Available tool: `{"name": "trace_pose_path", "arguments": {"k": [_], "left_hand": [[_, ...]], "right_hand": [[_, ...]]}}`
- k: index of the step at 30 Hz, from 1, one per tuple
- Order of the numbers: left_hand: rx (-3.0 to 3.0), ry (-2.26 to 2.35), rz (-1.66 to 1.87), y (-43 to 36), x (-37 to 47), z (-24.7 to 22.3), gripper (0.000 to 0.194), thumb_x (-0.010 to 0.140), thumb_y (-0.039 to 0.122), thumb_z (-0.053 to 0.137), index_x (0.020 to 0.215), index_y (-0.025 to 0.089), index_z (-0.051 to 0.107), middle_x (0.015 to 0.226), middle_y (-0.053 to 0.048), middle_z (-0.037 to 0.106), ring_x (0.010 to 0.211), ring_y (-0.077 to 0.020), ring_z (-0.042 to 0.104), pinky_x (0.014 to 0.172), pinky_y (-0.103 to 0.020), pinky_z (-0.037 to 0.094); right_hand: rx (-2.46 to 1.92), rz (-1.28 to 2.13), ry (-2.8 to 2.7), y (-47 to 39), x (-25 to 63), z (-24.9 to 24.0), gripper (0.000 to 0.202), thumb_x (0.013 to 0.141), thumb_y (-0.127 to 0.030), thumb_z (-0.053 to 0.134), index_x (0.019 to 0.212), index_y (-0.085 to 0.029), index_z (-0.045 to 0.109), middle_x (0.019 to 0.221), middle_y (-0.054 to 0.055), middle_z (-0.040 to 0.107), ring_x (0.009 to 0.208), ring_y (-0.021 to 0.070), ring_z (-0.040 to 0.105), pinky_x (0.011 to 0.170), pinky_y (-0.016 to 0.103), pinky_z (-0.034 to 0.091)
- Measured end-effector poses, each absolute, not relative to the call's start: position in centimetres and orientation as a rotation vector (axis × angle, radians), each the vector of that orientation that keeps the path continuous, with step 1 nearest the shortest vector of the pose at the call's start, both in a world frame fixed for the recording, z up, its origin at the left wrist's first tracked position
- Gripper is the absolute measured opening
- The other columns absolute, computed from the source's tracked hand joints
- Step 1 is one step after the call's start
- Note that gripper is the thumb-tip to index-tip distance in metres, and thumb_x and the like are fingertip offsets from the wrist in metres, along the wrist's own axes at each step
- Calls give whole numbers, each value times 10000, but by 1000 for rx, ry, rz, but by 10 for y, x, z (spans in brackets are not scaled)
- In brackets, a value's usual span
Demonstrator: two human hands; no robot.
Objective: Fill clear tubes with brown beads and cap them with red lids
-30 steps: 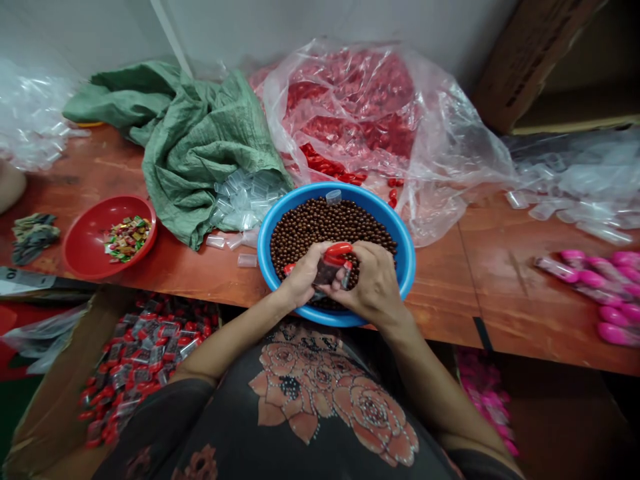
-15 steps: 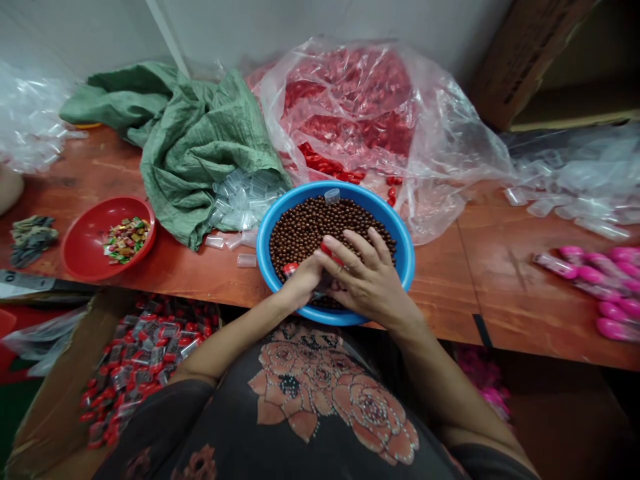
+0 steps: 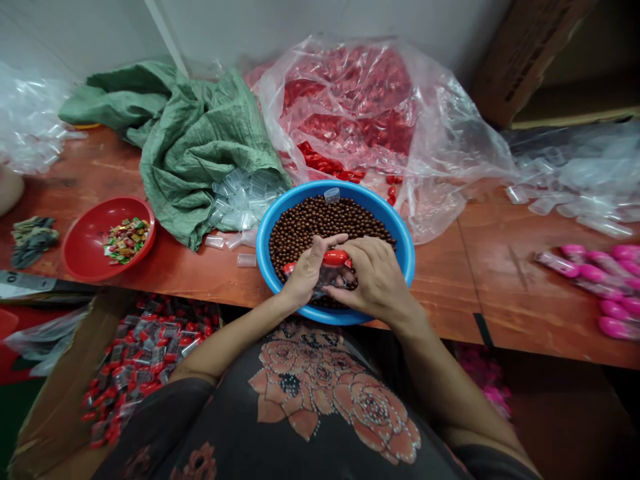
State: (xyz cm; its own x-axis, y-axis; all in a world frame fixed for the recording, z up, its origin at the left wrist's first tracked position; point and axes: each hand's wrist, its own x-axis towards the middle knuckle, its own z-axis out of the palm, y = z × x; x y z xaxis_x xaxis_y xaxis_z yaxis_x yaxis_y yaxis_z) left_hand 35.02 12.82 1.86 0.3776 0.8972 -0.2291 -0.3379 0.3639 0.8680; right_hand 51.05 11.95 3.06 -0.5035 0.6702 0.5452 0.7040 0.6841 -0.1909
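Both my hands are over a blue basin (image 3: 262, 250) filled with small brown balls (image 3: 320, 220). Between them is a clear plastic container with a red cap (image 3: 335, 257). My left hand (image 3: 301, 275) is closed around clear, red-capped containers, its thumb pointing up; its lower fingers are partly hidden. My right hand (image 3: 379, 277) curls around the right side of the capped container, fingers bent over the top and thumb below. More red shows beside each hand. A loose clear cup (image 3: 332, 195) lies on the balls at the basin's far side.
Behind the basin lie a clear bag of red caps (image 3: 350, 100), a green sack (image 3: 200, 147) and clear cups (image 3: 245, 193). Left stands a red bowl (image 3: 80, 247) with wrapped sweets; below it, a box of red-capped containers (image 3: 150, 353). Pink-capped tubes (image 3: 600, 273) lie right.
My right hand's spread fingers have curled down around the container. My left thumb has lifted, and the red cap between the hands is more exposed.
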Motion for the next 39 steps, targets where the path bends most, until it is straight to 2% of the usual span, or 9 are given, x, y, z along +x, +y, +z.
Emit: {"name": "trace_pose_path", "arguments": {"k": [7, 10, 13, 15, 18, 22, 31, 35, 39], "left_hand": [[903, 788, 868, 128, 350, 30, 706, 927, 727, 344, 1278, 166, 591, 648, -11, 627, 560, -136, 595, 543, -260, 472], [893, 844, 911, 128, 354, 30, 527, 922, 656, 477, 986, 165, 655, 549, 35, 525, 485, -88, 481, 495, -219, 392], [796, 860, 871, 131, 354, 27, 669, 908, 754, 360, 625, 172, 530, 463, 32, 416, 440, -72, 398, 455, -215, 333], [727, 813, 805, 134, 352, 27, 784, 860, 847, 225, 630, 171, 549, 454, 29, 392, 425, -78, 379, 437, -222, 332], [658, 755, 785, 138, 347, 30, 872, 816, 889, 205, 879, 148, 660, 487, 40, 398, 413, -79, 334, 399, -218, 297], [607, 755, 735, 138, 344, 34, 580, 884, 706, 405, 867, 174, 634, 474, 60, 327, 397, -80, 294, 377, -217, 257], [531, 717, 664, 135, 344, 28, 449, 892, 568, 414, 625, 208, 422, 455, 27, 381, 372, -78, 328, 346, -221, 221], [494, 674, 636, 136, 346, 28, 476, 911, 560, 418, 611, 192, 438, 462, 23, 409, 418, -76, 408, 420, -203, 353], [516, 653, 618, 132, 353, 24, 493, 918, 534, 395, 563, 193, 416, 455, 21, 391, 411, -76, 399, 416, -206, 331]], "right_hand": [[-1086, -167, -2346, 124, 509, 33, 480, 826, -470, 621, 1176, -155, 523, 1120, 152, 646, 1067, 304, 580, 979, 483, 432], [-1078, -112, -2330, 123, 507, 31, 493, 812, -452, 630, 1192, -160, 512, 1132, 147, 647, 1049, 299, 585, 941, 472, 449], [-1133, -94, -2284, 121, 506, 28, 540, 797, -457, 653, 1221, -154, 512, 1128, 147, 641, 1057, 302, 589, 933, 466, 464], [-1177, -115, -2222, 120, 506, 26, 647, 795, -472, 672, 1306, -126, 479, 1175, 170, 621, 1102, 312, 581, 949, 466, 475], [-1166, -160, -2176, 119, 508, 24, 919, 811, -499, 677, 1524, -102, 255, 1340, 214, 531, 1229, 343, 525, 1011, 508, 459], [-1081, -85, -2274, 121, 508, 31, 1057, 840, -519, 663, 1603, -199, 6, 1504, 192, 411, 1354, 359, 441, 1081, 551, 402], [-1040, 81, -2360, 124, 498, 31, 692, 820, -538, 655, 1349, -143, 448, 1203, 170, 626, 1126, 332, 575, 953, 493, 459], [-1010, 12, -2356, 126, 501, 27, 580, 795, -542, 638, 1201, -144, 522, 1130, 164, 642, 1057, 316, 581, 900, 459, 468], [-952, -132, -2362, 129, 506, 24, 468, 791, -563, 611, 1035, -167, 561, 991, 128, 655, 937, 280, 578, 833, 425, 459]]}}
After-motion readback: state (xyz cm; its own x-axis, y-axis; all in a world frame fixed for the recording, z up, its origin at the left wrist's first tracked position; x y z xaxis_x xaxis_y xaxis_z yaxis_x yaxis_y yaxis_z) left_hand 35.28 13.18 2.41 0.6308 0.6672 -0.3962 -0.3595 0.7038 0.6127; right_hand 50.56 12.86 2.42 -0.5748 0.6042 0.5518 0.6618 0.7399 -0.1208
